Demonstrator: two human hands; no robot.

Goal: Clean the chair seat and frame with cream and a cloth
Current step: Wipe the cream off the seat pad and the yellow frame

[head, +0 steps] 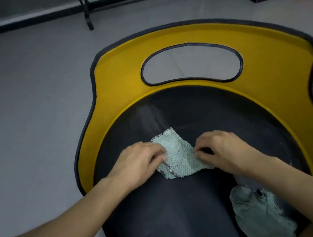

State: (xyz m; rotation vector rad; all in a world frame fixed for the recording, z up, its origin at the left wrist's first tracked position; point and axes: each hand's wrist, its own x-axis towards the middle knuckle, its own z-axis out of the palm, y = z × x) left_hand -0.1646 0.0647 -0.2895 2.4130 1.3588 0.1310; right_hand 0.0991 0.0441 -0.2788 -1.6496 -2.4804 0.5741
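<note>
Pale-green folded cloth (179, 153) lies on black chair seat (166, 209), inside yellow frame (120, 77). Left hand (138, 162) pinches its left edge, fingers curled. Right hand (224, 148) pinches its right edge likewise. Second crumpled cloth (260, 212) sits at seat's near right.

We see a black chair seat (177, 217) with a yellow back (120, 79) that has an oval opening. On the seat lies a folded light green cloth (179, 153). The left hand (138, 162) pinches its left edge, and the right hand (224, 148) pinches its right edge, both with curled fingers. A second, crumpled green cloth (258, 212) lies on the seat near the right forearm. A pale smear (149, 115) shows on the seat beyond the folded cloth. Grey floor (25, 98) surrounds the chair.
</note>
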